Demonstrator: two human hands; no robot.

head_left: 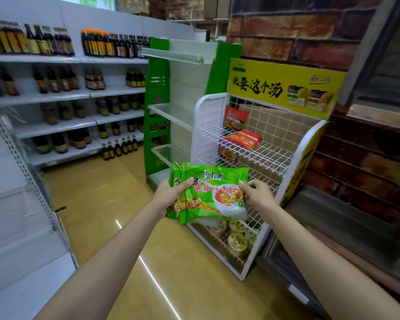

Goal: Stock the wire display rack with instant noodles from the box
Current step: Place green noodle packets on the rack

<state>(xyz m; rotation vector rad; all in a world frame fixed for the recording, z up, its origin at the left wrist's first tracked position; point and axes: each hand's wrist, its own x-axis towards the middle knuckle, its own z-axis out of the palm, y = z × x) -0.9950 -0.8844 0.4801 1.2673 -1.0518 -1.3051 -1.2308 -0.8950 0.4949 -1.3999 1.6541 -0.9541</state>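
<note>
Open floor [106, 204] ahead and left of rack [293, 162]. Upper wire shelf [263, 155]: blocked at back-left corner by upright red pack [236, 117] and flat red pack [244, 138]; free along front edge and right side. Bottom shelf crowded with cups [237, 242] near front edge. Green packs [208, 195], held in both hands, covering middle shelf front. Hemmed in by green shelving [157, 107] just left, brick wall [356, 158] right.

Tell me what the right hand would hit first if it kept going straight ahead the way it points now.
Probably the wire display rack: the right hand, pinching the green noodle packs, points at its middle wire shelves. Depth is unclear, so the gap cannot be judged.
</note>
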